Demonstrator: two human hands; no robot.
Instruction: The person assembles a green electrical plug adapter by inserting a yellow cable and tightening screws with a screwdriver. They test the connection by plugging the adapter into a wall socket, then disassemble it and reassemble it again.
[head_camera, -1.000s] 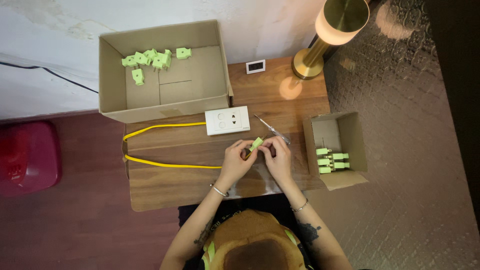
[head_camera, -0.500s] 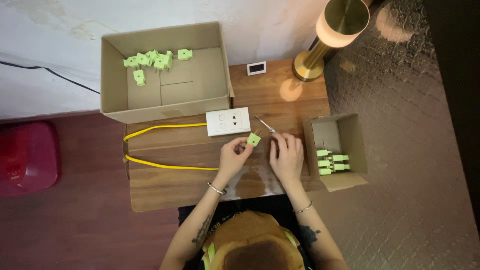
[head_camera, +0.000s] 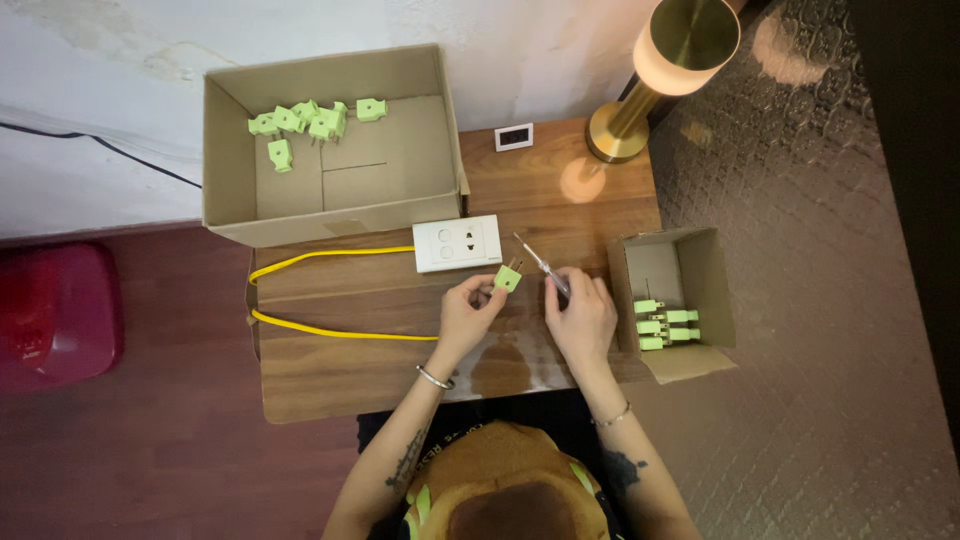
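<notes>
Now the left hand (head_camera: 468, 312) pinches a small green plug (head_camera: 507, 278) in its fingers, raised above the wooden surface (head_camera: 340, 375). Beside it, the right hand (head_camera: 582, 320) curls its fingers around a screwdriver (head_camera: 540, 265), tip pointing away.

a second ago both hands were pressed together around the small light-green plastic plug (head_camera: 508, 278) near the table's middle. they have since drawn apart: the left hand (head_camera: 468, 312) alone now pinches the plug, lifted a little toward the white socket plate, while the right hand (head_camera: 582, 318) has moved off to the right and grips the thin metal-tipped screwdriver (head_camera: 540, 266), which earlier lay on the wood.
</notes>
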